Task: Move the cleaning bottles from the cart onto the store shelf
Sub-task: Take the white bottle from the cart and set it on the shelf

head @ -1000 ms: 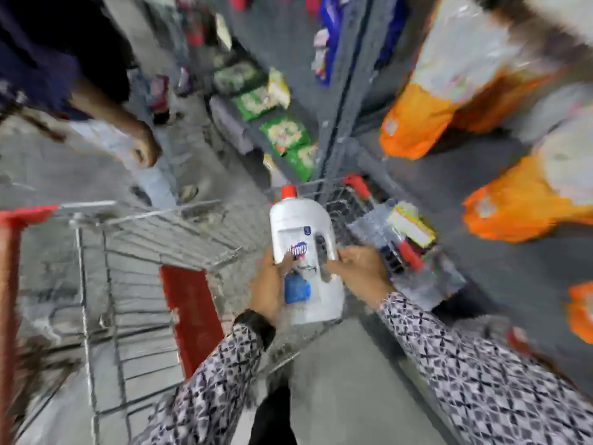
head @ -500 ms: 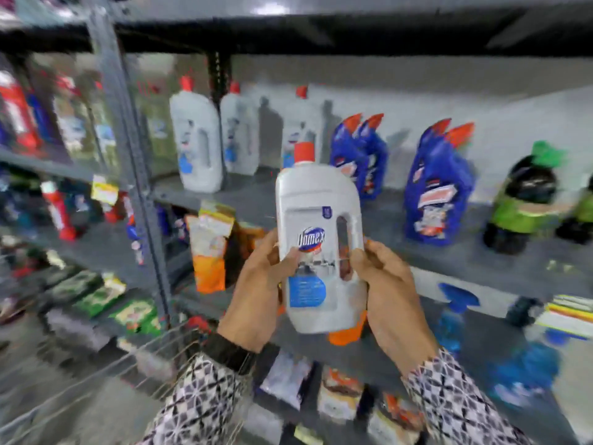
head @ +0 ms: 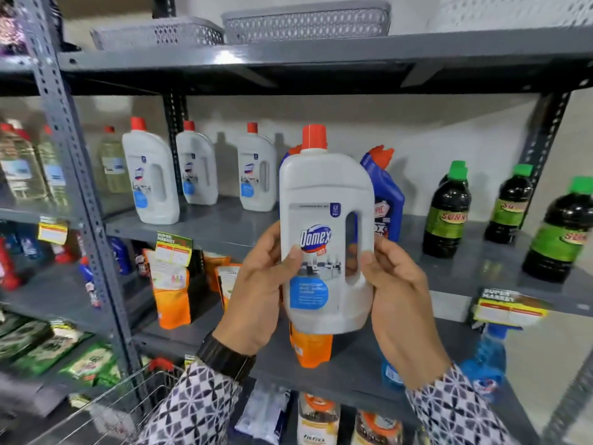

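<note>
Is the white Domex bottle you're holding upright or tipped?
Upright. The Domex bottle has its red cap on top, label reading level, held between the left hand and right hand.

A white Domex bottle [head: 325, 239] with a red cap and a blue label patch stands upright in the air, label facing the camera, in front of the grey shelf [head: 221, 226]. Three matching white bottles [head: 150, 181] stand upright on that shelf's left part. A corner of the wire cart [head: 106, 409] shows at the lower left.
</note>
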### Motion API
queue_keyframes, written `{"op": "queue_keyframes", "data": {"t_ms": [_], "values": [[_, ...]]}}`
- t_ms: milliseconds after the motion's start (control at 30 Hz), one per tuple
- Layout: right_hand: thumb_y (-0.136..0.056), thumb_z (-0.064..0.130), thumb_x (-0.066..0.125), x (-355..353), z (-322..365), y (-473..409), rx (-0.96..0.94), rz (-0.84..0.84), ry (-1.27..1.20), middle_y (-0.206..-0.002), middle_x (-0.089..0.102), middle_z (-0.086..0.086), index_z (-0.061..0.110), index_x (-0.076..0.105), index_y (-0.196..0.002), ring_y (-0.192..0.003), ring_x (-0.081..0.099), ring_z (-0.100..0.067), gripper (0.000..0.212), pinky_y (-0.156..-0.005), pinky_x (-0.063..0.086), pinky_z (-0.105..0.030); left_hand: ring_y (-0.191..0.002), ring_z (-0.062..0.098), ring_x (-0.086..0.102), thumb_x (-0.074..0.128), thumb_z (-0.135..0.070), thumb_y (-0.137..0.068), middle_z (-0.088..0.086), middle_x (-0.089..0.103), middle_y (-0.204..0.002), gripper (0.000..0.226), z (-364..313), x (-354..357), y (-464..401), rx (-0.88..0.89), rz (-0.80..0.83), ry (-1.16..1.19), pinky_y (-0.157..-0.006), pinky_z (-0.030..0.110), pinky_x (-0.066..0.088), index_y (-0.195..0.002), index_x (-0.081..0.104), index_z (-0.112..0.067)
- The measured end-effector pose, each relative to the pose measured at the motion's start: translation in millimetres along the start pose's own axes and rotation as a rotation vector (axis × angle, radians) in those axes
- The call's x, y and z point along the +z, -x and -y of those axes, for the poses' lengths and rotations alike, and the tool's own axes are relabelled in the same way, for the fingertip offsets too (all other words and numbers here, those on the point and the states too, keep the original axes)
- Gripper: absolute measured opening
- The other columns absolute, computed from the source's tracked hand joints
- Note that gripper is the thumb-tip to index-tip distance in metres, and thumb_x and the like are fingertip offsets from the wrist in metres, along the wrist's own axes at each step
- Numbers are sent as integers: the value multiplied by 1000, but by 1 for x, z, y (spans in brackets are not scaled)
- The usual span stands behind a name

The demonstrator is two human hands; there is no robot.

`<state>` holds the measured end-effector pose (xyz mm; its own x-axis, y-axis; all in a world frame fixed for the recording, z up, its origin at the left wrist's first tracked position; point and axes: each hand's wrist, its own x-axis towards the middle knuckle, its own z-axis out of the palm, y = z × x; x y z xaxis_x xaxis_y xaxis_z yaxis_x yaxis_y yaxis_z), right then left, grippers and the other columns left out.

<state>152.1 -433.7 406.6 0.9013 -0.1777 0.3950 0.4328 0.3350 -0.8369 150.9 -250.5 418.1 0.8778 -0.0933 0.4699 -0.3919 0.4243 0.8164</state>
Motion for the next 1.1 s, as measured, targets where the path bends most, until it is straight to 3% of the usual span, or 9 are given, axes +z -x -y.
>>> {"op": "queue_keyframes", "data": {"t_ms": [133, 300, 333, 467, 600, 733, 833, 933, 1100], "values": [[-101, 9, 65, 46, -8, -39, 11, 53, 46, -116, 80, -10, 16, 72, -126, -109, 76, -29, 27, -100, 60, -44, -122, 27, 72, 50, -4, -104, 12, 70, -138, 41, -27, -34, -36, -2, -29, -22, -90, 32, 62, -143, 57, -13], [-98, 2, 65, 135, -39, -111, -34, 141, 173, -104, 83, 9, 23, 73, -115, -95, 77, -1, 28, -77, 60, -17, -131, 33, 65, 55, -10, -99, 12, 70, -139, 44, -62, -111, -113, 41, -143, -231, -105, 46, 56, -142, 58, -13], [-97, -1, 65, 153, -50, -126, -32, 125, 199, -102, 82, 9, 20, 72, -115, -94, 77, -1, 28, -76, 60, -18, -134, 32, 63, 55, -10, -98, 10, 69, -140, 47, -65, -129, -127, 43, -155, -273, -110, 47, 52, -144, 56, -12], [-95, -4, 65, 213, -99, -169, 3, 60, 239, -117, 77, -10, 4, 67, -126, -111, 74, -26, 33, -98, 60, -49, -137, 28, 60, 48, -3, -105, 1, 72, -136, 43, -64, -199, -177, 21, -171, -378, -115, 47, 47, -144, 57, -16], [-92, 1, 70, 244, -142, -194, -5, 56, 299, -101, 74, 13, 14, 70, -121, -84, 71, 12, 32, -83, 57, -31, -141, 33, 56, 43, 2, -106, 10, 64, -146, 47, -52, -254, -206, -25, -175, -372, -117, 53, 45, -150, 50, -13], [-93, 6, 71, 250, -172, -199, -35, 111, 364, -101, 77, 16, 30, 69, -115, -93, 72, 7, 32, -83, 57, -19, -140, 33, 57, 42, 0, -107, 13, 62, -148, 46, -33, -290, -214, -33, -163, -361, -119, 59, 42, -151, 49, -12], [-91, 16, 74, 245, -180, -200, -89, 155, 436, -112, 74, 28, 38, 65, -123, -103, 72, 6, 40, -82, 58, -17, -139, 21, 59, 50, -11, -107, 3, 63, -149, 45, -27, -308, -206, -57, -100, -408, -115, 45, 49, -150, 51, -24], [-82, 18, 81, 234, -186, -198, -15, 293, 489, -118, 73, 29, 53, 59, -123, -108, 72, 3, 58, -84, 61, -20, -134, 10, 63, 62, -14, -101, -6, 67, -144, 47, -23, -324, -199, -99, -14, -551, -114, 30, 50, -144, 56, -34], [-84, 9, 83, 224, -197, -207, 41, 325, 650, -111, 73, 35, 57, 58, -109, -106, 71, 9, 60, -97, 60, -28, -136, 9, 61, 61, -17, -102, -10, 67, -143, 45, -18, -323, -210, -128, 41, -652, -117, 43, 47, -145, 53, -30]]}}
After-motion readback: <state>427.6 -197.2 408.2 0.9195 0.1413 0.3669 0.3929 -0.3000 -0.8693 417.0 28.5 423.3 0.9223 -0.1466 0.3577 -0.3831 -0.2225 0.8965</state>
